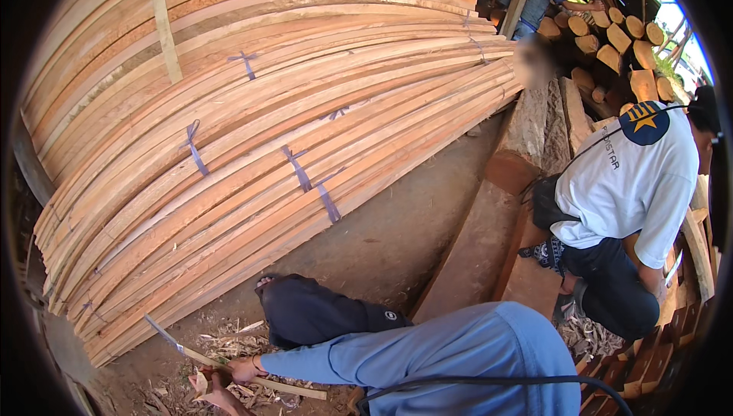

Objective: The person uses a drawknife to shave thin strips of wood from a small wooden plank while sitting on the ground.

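At the lower left of the frame, the step in hand looks to us like gripping and working a strip (294,388). Our right hand (244,370), at the end of a blue sleeve (328,360), has its fingers wrapped round the strip, which lies on a slant with one end toward the bottom centre. Our left hand (223,398) is just beside it at the bottom edge; its fingers seem bent near a pale chip (200,384), but we cannot tell what they close on, if anything. Up and left of the hands, a thin grey blade (163,333), or something like one, runs roughly in line with the strip; we cannot make out where metal meets wood. As we judge it, the next move calls for a firm hold and fingers clear of any edge.

The strip is slim, pale and straight. Ragged shavings (229,333) litter the brown dirt (382,244) around it. Across the upper left we see orange-tan boards (252,103), long and sawn, bound with thin purple ties (197,149). Heavy reddish beams (469,259) lie right of centre, and round-ended logs (617,37) are piled at the upper right.
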Action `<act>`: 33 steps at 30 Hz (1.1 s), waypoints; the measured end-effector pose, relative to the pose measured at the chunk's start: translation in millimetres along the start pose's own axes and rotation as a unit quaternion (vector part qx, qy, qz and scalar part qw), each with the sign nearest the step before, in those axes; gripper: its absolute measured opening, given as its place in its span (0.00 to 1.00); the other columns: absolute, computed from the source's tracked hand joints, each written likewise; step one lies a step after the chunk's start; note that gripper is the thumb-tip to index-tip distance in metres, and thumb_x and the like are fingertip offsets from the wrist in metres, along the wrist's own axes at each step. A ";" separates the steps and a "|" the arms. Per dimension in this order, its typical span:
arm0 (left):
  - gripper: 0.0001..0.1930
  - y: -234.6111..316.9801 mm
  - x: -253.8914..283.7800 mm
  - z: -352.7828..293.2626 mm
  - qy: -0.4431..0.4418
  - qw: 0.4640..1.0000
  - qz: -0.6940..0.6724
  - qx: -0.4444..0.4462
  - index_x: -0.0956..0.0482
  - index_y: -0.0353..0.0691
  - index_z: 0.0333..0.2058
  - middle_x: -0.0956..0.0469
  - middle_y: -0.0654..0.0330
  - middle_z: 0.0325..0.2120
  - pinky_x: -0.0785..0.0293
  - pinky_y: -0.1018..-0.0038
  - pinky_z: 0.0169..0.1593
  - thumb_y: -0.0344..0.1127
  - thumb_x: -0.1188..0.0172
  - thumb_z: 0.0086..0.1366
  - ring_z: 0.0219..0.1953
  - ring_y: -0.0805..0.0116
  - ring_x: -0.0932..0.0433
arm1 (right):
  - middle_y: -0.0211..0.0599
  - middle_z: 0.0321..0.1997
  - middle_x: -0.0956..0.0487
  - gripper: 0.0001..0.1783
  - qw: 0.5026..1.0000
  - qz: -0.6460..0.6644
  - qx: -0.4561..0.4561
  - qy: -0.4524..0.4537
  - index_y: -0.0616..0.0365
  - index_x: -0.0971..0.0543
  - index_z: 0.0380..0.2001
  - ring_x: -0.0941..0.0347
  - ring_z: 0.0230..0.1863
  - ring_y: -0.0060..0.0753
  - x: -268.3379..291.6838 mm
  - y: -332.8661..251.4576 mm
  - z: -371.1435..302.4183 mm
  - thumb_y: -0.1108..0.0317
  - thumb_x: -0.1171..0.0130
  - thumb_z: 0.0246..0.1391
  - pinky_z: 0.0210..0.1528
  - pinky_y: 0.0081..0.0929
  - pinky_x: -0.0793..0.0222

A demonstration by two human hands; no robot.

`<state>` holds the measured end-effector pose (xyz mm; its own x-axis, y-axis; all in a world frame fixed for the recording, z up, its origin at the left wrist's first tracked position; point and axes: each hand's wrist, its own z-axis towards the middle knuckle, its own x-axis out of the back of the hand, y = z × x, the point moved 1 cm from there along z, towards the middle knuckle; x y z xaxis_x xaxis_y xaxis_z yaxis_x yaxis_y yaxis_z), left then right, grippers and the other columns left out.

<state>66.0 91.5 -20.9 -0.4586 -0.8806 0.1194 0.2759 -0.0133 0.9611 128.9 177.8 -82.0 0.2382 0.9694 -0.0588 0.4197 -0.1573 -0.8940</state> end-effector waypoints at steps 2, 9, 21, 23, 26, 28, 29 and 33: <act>0.08 -3.1 -1.2 0.7 -0.008 1.000 -0.001 0.011 0.31 0.37 0.32 0.28 0.61 0.26 0.31 0.75 0.33 0.27 0.42 0.53 0.28 0.71 0.29 | 0.43 0.31 0.23 0.18 0.999 0.045 -0.023 0.017 0.61 0.26 0.43 0.21 0.32 0.38 -0.4 -0.3 -8.9 0.76 0.50 0.45 0.23 0.34 0.21; 0.19 6.3 19.7 18.8 0.116 0.991 0.051 -0.051 0.28 0.36 0.42 0.25 0.61 0.28 0.28 0.73 0.36 0.42 0.34 0.60 0.32 0.69 0.26 | 0.47 0.23 0.22 0.13 0.984 -0.170 -0.051 0.006 0.63 0.32 0.41 0.23 0.17 0.40 1.5 31.2 -22.6 0.70 0.50 0.52 0.15 0.36 0.26; 0.13 36.0 105.5 57.9 0.128 0.990 -0.030 -0.054 0.19 0.30 0.41 0.19 0.50 0.37 0.23 0.57 0.45 0.30 0.38 0.58 0.40 0.58 0.20 | 0.43 0.28 0.24 0.13 0.984 -0.144 0.096 0.036 0.59 0.30 0.36 0.25 0.22 0.39 -31.4 63.3 -86.8 0.60 0.51 0.59 0.21 0.33 0.27; 0.14 20.2 126.3 65.6 0.091 0.954 0.218 -0.185 0.19 0.29 0.43 0.19 0.48 0.40 0.23 0.60 0.44 0.32 0.41 0.61 0.42 0.59 0.21 | 0.41 0.24 0.25 0.11 0.992 -0.092 0.080 0.020 0.58 0.30 0.34 0.27 0.15 0.38 -36.9 84.5 -72.1 0.60 0.51 0.60 0.14 0.33 0.29; 0.14 -3.9 126.6 64.1 0.156 0.975 0.108 -0.118 0.19 0.29 0.42 0.19 0.47 0.41 0.23 0.62 0.44 0.31 0.41 0.61 0.43 0.60 0.21 | 0.37 0.19 0.26 0.10 0.999 -0.021 0.043 0.016 0.55 0.29 0.33 0.30 0.10 0.38 -62.9 143.9 -14.4 0.60 0.51 0.60 0.09 0.32 0.34; 0.14 -16.9 94.9 63.6 0.149 0.982 0.077 -0.081 0.19 0.29 0.41 0.19 0.48 0.40 0.24 0.63 0.44 0.31 0.39 0.59 0.42 0.59 0.21 | 0.35 0.18 0.26 0.09 0.988 -0.062 0.083 0.114 0.53 0.28 0.33 0.31 0.11 0.37 -68.9 178.1 3.6 0.60 0.50 0.59 0.11 0.33 0.36; 0.14 -22.8 76.3 59.4 0.145 0.986 0.058 -0.059 0.19 0.29 0.41 0.19 0.48 0.40 0.24 0.63 0.44 0.31 0.39 0.58 0.42 0.59 0.21 | 0.34 0.18 0.26 0.09 0.978 -0.088 0.097 0.165 0.52 0.27 0.32 0.31 0.11 0.36 -68.4 195.7 7.1 0.59 0.50 0.59 0.11 0.34 0.36; 0.15 -19.5 87.7 61.3 0.205 0.978 0.017 -0.028 0.20 0.28 0.40 0.19 0.49 0.40 0.24 0.65 0.44 0.30 0.35 0.56 0.42 0.59 0.21 | 0.35 0.18 0.27 0.10 0.927 -0.222 0.190 0.235 0.52 0.27 0.32 0.30 0.16 0.37 -77.9 203.3 36.0 0.58 0.50 0.58 0.17 0.37 0.37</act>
<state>-31.4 43.6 -14.0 -0.0731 -0.9969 0.0300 0.3371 0.0036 0.9415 164.1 77.1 -275.2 0.5081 0.7203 0.4722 0.2498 0.4014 -0.8812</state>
